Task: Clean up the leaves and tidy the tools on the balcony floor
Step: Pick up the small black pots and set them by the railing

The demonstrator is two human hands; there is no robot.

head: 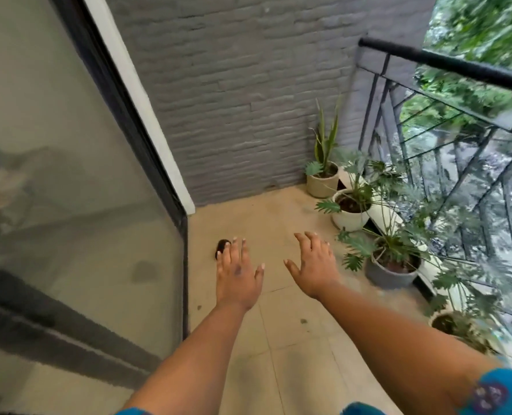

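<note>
Both my arms reach forward over the beige tiled balcony floor [278,324]. My left hand [238,272] is held flat with straight fingers and holds nothing. My right hand [314,265] is spread, fingers slightly bent, also holding nothing. A small dark object [221,246] lies on the floor just beyond my left fingertips, partly hidden by them; I cannot tell what it is. A few small dark specks [303,321] dot the tiles. No tools show in this view.
A glass sliding door [78,205] runs along the left. A grey brick wall [233,100] closes the far end. Several potted plants [350,211] line the right side beneath a black metal railing [446,64].
</note>
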